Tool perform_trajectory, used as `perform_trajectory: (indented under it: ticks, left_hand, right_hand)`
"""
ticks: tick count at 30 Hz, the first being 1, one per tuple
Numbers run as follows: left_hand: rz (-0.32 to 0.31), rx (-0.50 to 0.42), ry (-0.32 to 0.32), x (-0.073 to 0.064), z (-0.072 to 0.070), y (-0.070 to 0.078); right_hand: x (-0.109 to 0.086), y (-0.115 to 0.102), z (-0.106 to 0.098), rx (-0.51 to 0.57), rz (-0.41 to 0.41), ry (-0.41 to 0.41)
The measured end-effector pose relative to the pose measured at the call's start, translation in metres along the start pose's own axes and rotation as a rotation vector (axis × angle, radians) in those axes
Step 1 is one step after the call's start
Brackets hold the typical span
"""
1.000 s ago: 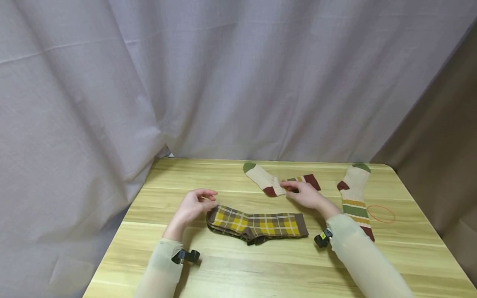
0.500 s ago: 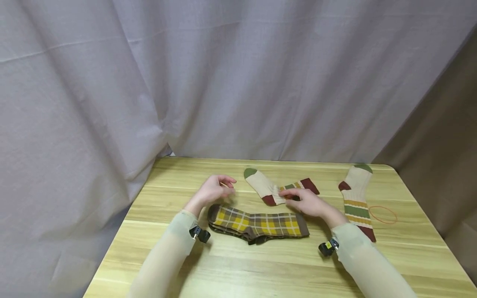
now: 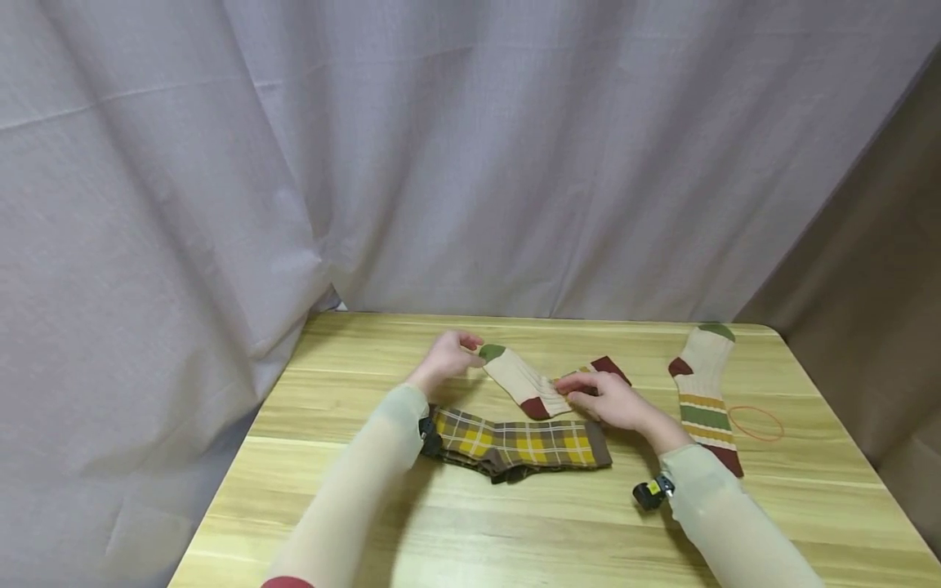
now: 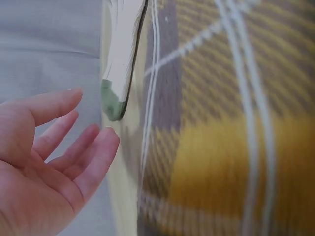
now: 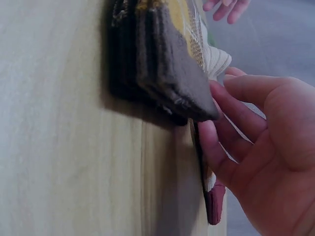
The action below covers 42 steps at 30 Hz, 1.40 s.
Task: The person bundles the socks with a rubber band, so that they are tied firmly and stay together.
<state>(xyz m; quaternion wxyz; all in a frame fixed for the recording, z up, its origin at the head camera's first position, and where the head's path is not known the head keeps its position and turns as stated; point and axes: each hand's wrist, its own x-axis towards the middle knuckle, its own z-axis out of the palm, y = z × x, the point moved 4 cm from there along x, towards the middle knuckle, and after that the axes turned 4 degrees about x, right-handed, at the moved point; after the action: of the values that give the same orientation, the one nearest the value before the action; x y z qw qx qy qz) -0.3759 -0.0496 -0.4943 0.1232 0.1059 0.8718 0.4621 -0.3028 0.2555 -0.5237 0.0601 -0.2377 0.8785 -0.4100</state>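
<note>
Cream ribbed-knit long sock [image 3: 515,380], green-toed and maroon-heeled: we see it on the far half of the pale wood-grain flat table [image 3: 515,539], bent at the ankle, toe left, striped cuff right.
Left hand [image 3: 447,355]: fingers loosely spread and slightly bent beside that green toe; we see nothing pinched and cannot tell whether they touch.
Right hand [image 3: 613,400]: thumb and fingertips appear to pinch the bunched knit around the ankle.
Brown-and-yellow plaid knit socks [image 3: 478,437]: stacked flat on the near side, close by the cream heel; contact we cannot settle.
Second cream striped knit sock [image 3: 702,376]: well to the right, toe far, cuff near, a thin orange round loop [image 3: 751,407] just right of it.
Step in hand: we judge it to be taking hold of the left-hand cream sock, toe not yet secured.
Next move: calls, we think, for left fingertips closing on the toe without disturbing the plaid stack.
</note>
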Motion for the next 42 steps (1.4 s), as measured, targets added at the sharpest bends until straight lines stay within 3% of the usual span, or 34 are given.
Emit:
perform_trajectory:
  ticks: [5,12,15,21,28,38,42]
  left_hand:
    - [-0.015,0.007,0.029,0.008,0.006,0.001]
    - [-0.019,-0.010,0.060,0.013,0.016,0.002]
    - [-0.034,-0.026,0.077,0.016,0.019,0.000]
    - [-0.043,-0.044,0.075,0.016,0.019,-0.001]
    - [-0.043,-0.037,0.066,0.018,0.020,-0.005]
    - [-0.078,-0.121,0.049,0.014,0.025,-0.012]
    - [-0.087,-0.160,0.055,0.012,0.025,-0.012]
  right_hand:
    - [0.000,0.008,-0.006,-0.007,0.021,0.093]
    - [-0.013,0.025,-0.030,-0.063,0.155,0.346]
    - [-0.020,0.029,-0.039,-0.085,0.218,0.420]
    - [-0.027,0.038,-0.040,-0.054,0.298,0.365]
    - [-0.027,0.039,-0.037,-0.073,0.280,0.332]
    - [-0.022,0.038,-0.037,-0.077,0.379,0.309]
    - [-0.020,0.040,-0.038,-0.030,0.404,0.303]
